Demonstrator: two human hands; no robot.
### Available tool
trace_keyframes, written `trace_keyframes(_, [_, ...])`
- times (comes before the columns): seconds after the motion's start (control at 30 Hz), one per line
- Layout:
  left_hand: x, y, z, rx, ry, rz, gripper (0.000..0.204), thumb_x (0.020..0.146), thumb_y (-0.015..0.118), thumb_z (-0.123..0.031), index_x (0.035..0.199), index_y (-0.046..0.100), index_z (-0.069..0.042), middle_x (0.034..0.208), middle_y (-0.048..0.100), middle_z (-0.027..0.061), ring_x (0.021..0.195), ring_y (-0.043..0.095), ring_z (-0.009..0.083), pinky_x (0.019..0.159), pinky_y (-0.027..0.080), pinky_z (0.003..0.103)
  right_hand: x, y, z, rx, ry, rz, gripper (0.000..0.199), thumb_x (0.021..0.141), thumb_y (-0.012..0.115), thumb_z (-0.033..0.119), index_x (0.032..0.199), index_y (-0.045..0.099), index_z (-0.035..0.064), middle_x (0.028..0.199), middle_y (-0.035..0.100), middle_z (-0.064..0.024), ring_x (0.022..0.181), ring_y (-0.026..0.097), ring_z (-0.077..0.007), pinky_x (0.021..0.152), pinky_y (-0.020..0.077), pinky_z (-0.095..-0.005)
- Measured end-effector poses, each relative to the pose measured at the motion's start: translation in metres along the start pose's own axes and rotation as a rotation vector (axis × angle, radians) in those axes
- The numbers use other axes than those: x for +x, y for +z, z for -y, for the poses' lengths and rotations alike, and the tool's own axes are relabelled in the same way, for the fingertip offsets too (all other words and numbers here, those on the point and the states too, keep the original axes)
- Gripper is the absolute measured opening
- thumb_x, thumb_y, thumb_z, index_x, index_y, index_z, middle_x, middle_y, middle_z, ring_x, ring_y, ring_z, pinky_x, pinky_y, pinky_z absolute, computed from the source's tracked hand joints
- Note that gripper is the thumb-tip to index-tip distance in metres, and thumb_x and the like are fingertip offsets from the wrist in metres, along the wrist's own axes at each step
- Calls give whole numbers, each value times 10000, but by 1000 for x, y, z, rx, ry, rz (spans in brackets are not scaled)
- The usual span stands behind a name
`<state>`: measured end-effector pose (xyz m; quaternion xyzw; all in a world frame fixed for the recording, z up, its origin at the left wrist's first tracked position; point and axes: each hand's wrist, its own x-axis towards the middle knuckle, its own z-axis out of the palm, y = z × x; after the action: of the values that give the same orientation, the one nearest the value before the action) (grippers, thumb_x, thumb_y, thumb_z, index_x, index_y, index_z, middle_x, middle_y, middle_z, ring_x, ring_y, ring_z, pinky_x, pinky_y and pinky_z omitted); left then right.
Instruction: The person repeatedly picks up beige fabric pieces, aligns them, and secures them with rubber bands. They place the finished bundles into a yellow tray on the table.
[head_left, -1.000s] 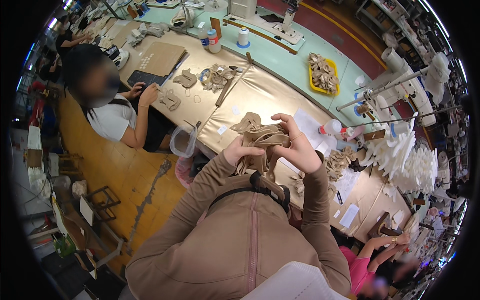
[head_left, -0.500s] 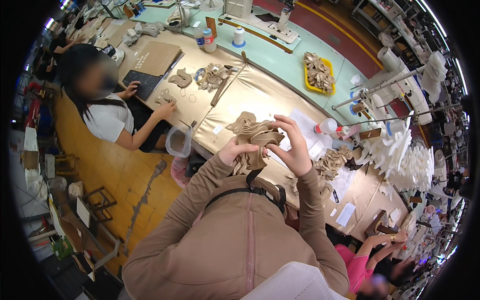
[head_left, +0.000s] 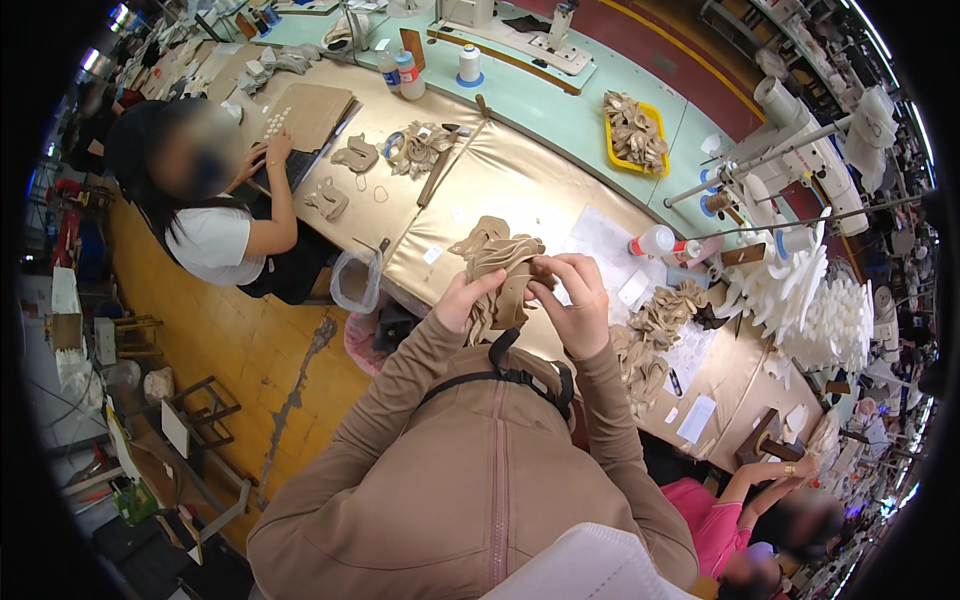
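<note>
Raised and drawn nearer since a second ago, your tan bundle [head_left: 497, 268] sits above the desk [head_left: 520, 180].
Your left hand [head_left: 468, 298] and right hand [head_left: 572, 305] grasp it, fingers sorting pieces; next, separate one.

Tan fabric pieces [head_left: 497, 262] in a bundle — same beige as the strip between the fingers. Wearer's sleeves and zip-up top [head_left: 470, 490] light brown, zip pinkish, black strap [head_left: 520, 376] across the chest. Worktable [head_left: 520, 185] covered in shiny gold-tan sheet, far half pale mint green. Yellow tray [head_left: 634, 133] holding beige pieces. White foam shapes [head_left: 815, 310] stacked right. Co-worker at left in white shirt [head_left: 215, 245] — another at lower right in pink top [head_left: 715, 525]. Floor [head_left: 230, 350] orange-brown wood.
</note>
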<state>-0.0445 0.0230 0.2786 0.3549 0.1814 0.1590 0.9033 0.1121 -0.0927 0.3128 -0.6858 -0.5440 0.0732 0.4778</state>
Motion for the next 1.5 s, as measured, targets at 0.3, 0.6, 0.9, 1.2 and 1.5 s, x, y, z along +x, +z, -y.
trace_keyframes(0.3, [1,3,0,19,5,-82,377,999,496,-188,1291,488,50,1086,668,149,936,689,219,835,568,330,-3,5,-1,135,122,10,331,715,761,-28,1026,691,63,930,557,-76,838,574,-235,717,484,-340])
trace_keyframes(0.6, [5,6,1,25,-16,-66,351,1010,468,-193,1257,524,51,1040,685,153,897,701,222,807,576,332,-3,-2,-8,20,-1,-2,312,690,783,-10,968,666,72,938,571,-67,881,553,-242,750,468,-340])
trace_keyframes(0.9, [5,10,1,96,-7,-100,369,922,592,-103,1257,535,41,1047,685,132,931,685,196,832,560,321,-6,-4,0,5,48,-145,270,716,776,-9,961,686,59,887,600,-57,813,560,-222,722,472,-333])
trace_keyframes(1.2, [5,17,17,331,137,-253,256,854,648,-26,1098,645,52,967,694,69,845,646,115,722,529,273,-18,13,10,132,297,-110,278,785,769,48,1042,677,-8,881,636,-94,694,575,-158,638,488,-287])
trace_keyframes(1.5, [4,18,18,371,134,-239,240,857,670,-33,1083,652,44,940,699,61,826,648,108,718,531,270,-19,13,7,241,355,-156,200,824,727,29,996,673,-56,852,663,-128,696,663,-188,660,526,-284])
